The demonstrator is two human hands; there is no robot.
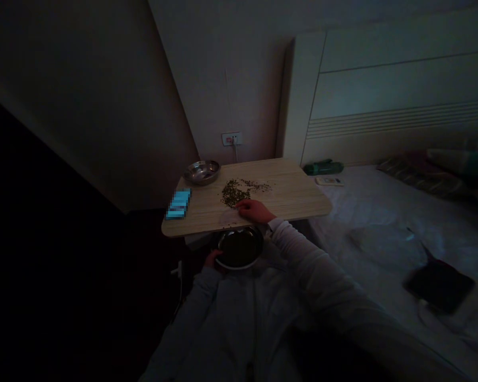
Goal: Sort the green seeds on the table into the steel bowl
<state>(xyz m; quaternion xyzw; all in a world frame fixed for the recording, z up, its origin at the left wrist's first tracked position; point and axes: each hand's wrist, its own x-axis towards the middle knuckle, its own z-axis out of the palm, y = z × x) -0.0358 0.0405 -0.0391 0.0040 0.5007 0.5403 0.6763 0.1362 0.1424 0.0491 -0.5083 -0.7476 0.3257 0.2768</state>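
Observation:
Near the front edge of the small wooden table (295, 199), my right hand (257, 211) rests with its fingers bent and drawn together. Its fingertips touch the near side of a pile of small green beans (233, 192); what they pinch, if anything, is too small to see. Darker reddish bits (261, 187) trail off to the pile's right. A pale round patch (230, 216) lies just left of the fingertips. Below the table edge, my left hand (214, 259) grips the left rim of a metal bowl (258, 249), whose inside is dark.
A second metal bowl (202, 172) stands at the table's back left, with a lit, blurred-out phone (179, 204) in front of it. On the bed (354, 207) at right lie a green bottle (324, 167), a remote (330, 182) and a dark flat object (440, 286). A wall socket (231, 139) is behind.

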